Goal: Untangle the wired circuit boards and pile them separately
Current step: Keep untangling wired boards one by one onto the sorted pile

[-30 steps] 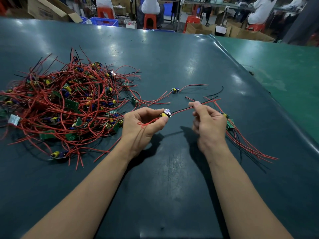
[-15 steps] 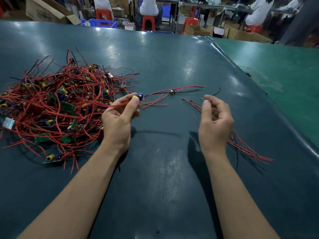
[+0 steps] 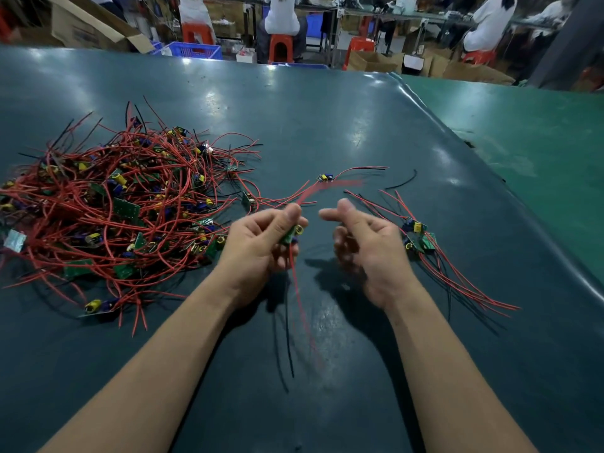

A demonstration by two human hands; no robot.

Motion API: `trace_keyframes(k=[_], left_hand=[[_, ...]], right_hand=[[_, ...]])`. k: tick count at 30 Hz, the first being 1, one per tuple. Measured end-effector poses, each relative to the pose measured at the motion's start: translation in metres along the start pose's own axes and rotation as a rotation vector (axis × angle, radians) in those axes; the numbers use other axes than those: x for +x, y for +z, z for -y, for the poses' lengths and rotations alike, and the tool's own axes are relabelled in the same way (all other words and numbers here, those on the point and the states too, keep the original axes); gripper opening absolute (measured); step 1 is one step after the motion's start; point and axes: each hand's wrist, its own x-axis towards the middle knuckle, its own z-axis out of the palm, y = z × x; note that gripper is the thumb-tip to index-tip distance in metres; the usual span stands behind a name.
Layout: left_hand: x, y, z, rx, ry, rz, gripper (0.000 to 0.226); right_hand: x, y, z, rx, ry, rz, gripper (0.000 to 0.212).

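Note:
A big tangle of small green circuit boards with red and black wires (image 3: 124, 210) lies on the left of the dark table (image 3: 327, 125). My left hand (image 3: 261, 243) pinches one small green board (image 3: 291, 235) above the table; its red and black wires hang blurred toward me and also stream away. My right hand (image 3: 366, 240) hovers beside it, fingers loosely curled, holding nothing. A small pile of sorted boards (image 3: 416, 237) lies just right of that hand, wires trailing toward the near right. One lone board (image 3: 325, 178) lies further back.
A loose black wire (image 3: 402, 181) lies beyond my right hand. A green table (image 3: 523, 142) adjoins on the right past a raised edge. Seated people, red stools, cardboard boxes and a blue crate (image 3: 196, 50) stand beyond the far edge.
My left hand has pulled a board out of the tangle and brought it toward the middle. My right hand let go of the earlier board at the right pile and moved in toward the left hand.

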Motion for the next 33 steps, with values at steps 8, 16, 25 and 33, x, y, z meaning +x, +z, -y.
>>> trace_keyframes(k=[8,16,25,33], left_hand=[[-0.005,0.005,0.005,0.174,0.006,0.114,0.025],[-0.007,0.005,0.008,0.22,0.045,0.115,0.02],[-0.004,0.001,0.006,0.239,0.023,0.165,0.024],[-0.004,-0.003,0.005,0.15,-0.026,0.301,0.02]], right_hand=[[-0.001,0.004,-0.003,0.089,0.089,0.105,0.012],[-0.002,0.007,-0.006,0.039,0.127,0.176,0.013],[0.001,0.005,-0.006,0.026,0.048,0.04,0.021],[0.016,-0.008,-0.005,0.197,-0.08,-0.288,0.031]])
